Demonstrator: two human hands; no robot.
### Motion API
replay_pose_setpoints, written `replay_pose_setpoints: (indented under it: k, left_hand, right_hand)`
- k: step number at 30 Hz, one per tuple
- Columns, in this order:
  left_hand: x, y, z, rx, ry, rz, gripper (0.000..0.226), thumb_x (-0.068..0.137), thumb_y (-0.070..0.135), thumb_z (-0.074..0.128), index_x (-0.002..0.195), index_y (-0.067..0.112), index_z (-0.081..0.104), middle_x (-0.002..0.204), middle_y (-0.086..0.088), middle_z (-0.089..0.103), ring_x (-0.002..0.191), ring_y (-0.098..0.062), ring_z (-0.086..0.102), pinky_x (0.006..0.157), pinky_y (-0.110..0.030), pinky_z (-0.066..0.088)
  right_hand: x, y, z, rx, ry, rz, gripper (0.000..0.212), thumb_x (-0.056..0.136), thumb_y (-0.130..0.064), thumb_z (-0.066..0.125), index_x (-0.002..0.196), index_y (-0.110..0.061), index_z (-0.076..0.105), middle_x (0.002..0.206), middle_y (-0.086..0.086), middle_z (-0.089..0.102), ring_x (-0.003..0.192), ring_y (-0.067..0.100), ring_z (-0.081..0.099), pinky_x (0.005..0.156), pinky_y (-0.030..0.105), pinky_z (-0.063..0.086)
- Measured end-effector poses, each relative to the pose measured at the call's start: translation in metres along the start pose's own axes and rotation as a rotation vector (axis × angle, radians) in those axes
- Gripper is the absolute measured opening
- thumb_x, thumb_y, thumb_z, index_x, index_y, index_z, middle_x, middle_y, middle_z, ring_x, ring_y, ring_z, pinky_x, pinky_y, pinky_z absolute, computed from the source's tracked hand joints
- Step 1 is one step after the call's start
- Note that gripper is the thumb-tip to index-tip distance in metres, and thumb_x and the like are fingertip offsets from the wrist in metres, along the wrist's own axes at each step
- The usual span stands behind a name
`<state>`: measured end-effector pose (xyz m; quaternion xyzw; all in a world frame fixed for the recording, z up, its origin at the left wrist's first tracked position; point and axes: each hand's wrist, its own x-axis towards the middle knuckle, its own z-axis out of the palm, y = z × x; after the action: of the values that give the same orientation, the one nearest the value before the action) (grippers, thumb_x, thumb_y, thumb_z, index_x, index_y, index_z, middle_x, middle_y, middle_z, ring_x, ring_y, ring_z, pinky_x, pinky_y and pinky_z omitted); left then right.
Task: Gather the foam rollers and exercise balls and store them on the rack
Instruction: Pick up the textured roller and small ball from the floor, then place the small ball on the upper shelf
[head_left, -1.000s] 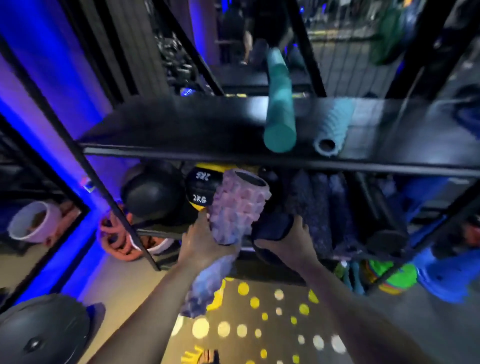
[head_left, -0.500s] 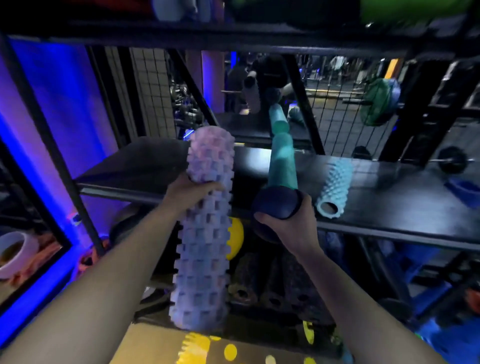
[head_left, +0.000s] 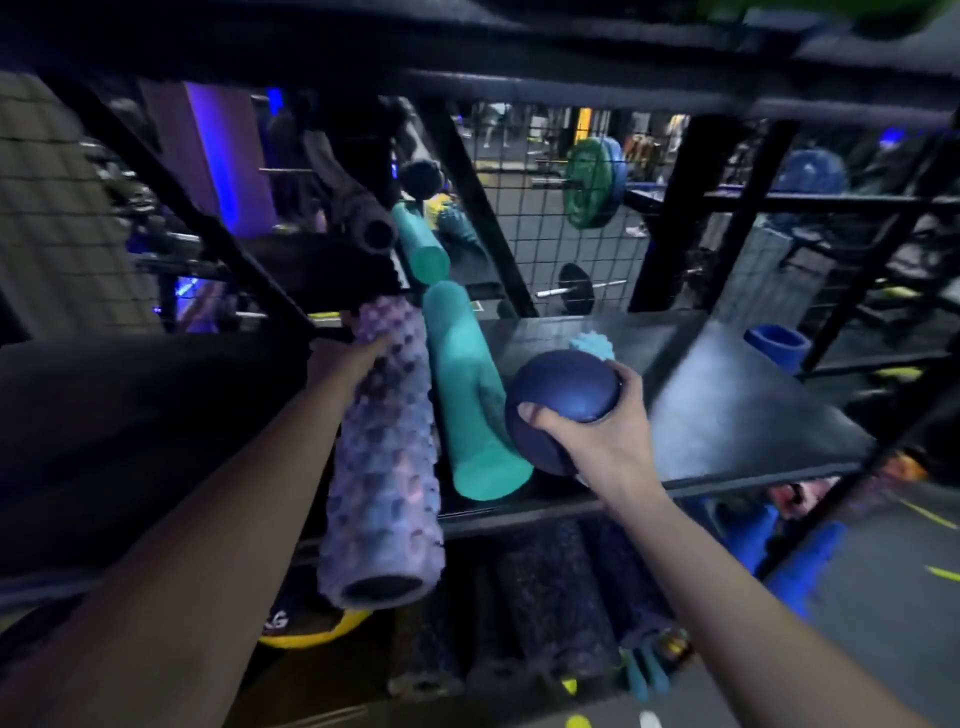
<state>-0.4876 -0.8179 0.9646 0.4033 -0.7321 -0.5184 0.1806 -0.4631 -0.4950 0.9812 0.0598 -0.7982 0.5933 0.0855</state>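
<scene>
My left hand (head_left: 345, 358) grips the far end of a long purple knobbly foam roller (head_left: 383, 457), which lies across the front edge of the black rack shelf (head_left: 737, 415) with its near end overhanging. Right beside it a smooth teal roller (head_left: 470, 405) lies on the shelf. My right hand (head_left: 597, 431) holds a dark blue ball (head_left: 561, 400) just over the shelf, to the right of the teal roller. A small light-blue spiky roller (head_left: 592, 345) shows behind the ball, mostly hidden.
Dark speckled rollers (head_left: 550, 608) and a black-and-yellow medicine ball (head_left: 306, 623) fill the shelf below. A diagonal rack brace (head_left: 208, 228) crosses on the left. Wire mesh (head_left: 535, 218) backs the rack, with a barbell beyond. A blue cylinder (head_left: 776, 348) stands at the far right.
The purple roller went from upright in front of the rack to lying on the middle shelf beside the teal roller. My right hand lifted the blue ball up over the shelf.
</scene>
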Motion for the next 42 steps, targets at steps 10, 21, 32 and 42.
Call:
replay_pose_setpoints:
  k: [10,21,32,42]
  left_hand:
    - [-0.017,-0.031,0.013,0.378,-0.352,0.11,0.148,0.04,0.084,0.084,0.158,0.044,0.005,0.168,-0.007,0.016,0.149,-0.031,0.031,0.12,-0.047,0.033]
    - [-0.105,-0.068,-0.01,0.135,-0.224,0.16,0.113,0.03,0.054,0.099,0.133,0.037,0.054,0.123,0.009,0.069,0.11,-0.018,0.068,0.099,-0.047,0.056]
    - [-0.15,-0.014,0.015,0.144,-0.169,0.204,0.062,0.071,0.045,0.088,0.123,0.018,0.067,0.117,-0.007,0.072,0.104,-0.024,0.068,0.089,-0.039,0.054]
    - [-0.213,-0.126,-0.083,0.015,0.174,0.187,0.046,0.094,0.033,0.07,0.136,0.016,0.063,0.125,-0.006,0.071,0.108,-0.013,0.068,0.099,-0.023,0.048]
  right_hand:
    - [0.021,0.006,0.0,0.093,-0.062,0.057,0.102,0.044,-0.056,0.095,0.127,-0.039,0.04,0.126,-0.01,0.057,0.114,0.016,0.061,0.1,0.044,0.054]
    - [-0.001,0.005,-0.041,0.123,-0.233,0.035,0.101,0.052,-0.048,0.097,0.135,-0.033,0.042,0.122,-0.011,0.055,0.111,0.018,0.058,0.088,0.039,0.056]
    - [-0.017,0.003,-0.065,0.113,-0.286,0.029,0.108,0.049,-0.054,0.094,0.14,-0.036,0.039,0.127,-0.011,0.055,0.113,0.018,0.059,0.094,0.042,0.056]
    - [-0.061,-0.017,-0.005,0.176,-0.479,-0.09,0.104,0.039,-0.057,0.094,0.129,-0.035,0.047,0.122,-0.01,0.063,0.109,0.016,0.063,0.093,0.043,0.056]
